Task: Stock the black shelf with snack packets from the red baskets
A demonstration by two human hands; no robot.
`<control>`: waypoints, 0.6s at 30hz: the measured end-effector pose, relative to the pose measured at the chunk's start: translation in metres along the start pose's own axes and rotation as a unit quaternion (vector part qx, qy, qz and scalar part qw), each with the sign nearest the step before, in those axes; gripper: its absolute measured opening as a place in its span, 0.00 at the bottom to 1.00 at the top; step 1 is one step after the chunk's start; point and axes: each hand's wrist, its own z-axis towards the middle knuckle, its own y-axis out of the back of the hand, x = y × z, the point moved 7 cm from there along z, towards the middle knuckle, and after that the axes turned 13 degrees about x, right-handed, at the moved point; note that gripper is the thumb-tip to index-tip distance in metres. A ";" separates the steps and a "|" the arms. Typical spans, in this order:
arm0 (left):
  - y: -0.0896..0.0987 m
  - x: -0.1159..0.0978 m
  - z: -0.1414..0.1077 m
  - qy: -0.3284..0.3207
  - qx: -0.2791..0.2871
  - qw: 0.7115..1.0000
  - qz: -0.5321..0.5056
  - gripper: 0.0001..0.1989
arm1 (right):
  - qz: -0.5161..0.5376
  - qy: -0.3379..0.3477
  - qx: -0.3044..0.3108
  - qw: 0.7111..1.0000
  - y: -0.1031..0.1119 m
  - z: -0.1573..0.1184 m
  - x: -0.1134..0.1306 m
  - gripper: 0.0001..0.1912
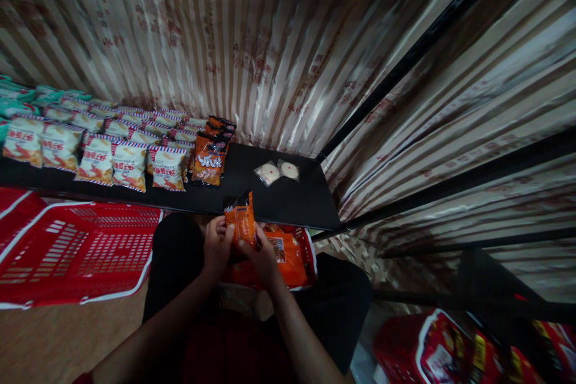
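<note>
Between my two hands is an orange snack packet point(241, 216) with a black top edge, held upright above my lap. My left hand point(218, 242) grips its left side, thumb in front. My right hand point(263, 253) pinches its lower right side. Under my hands, a red basket point(311, 255) holds larger orange bags point(290, 259). Just beyond, similar orange packets point(209, 159) stand in a row on the black shelf point(288, 204). To their left are rows of white chip bags point(129, 163).
Two round, pale items in clear wrappers point(288, 170) lie on the shelf's right part. An open red basket point(112, 246) sits at the left, and green bags point(18, 99) at the far left. Black frame bars point(387, 78) and a striped curtain point(270, 24) enclose the right and back.
</note>
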 end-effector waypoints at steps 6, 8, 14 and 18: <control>0.002 -0.022 -0.002 -0.033 0.024 0.999 0.022 0.11 | -0.111 0.019 -0.034 0.993 0.000 -0.004 0.004 0.31; 0.000 -0.025 -0.004 -0.029 0.045 0.999 -0.003 0.11 | -0.157 0.037 -0.042 0.986 -0.002 -0.007 0.009 0.30; -0.003 -0.025 -0.009 0.018 0.098 0.991 -0.094 0.16 | -0.227 0.076 -0.060 0.969 -0.014 -0.016 0.024 0.30; -0.007 -0.029 -0.014 0.050 0.134 0.979 -0.148 0.21 | -0.248 0.081 -0.051 0.964 -0.023 -0.020 0.029 0.29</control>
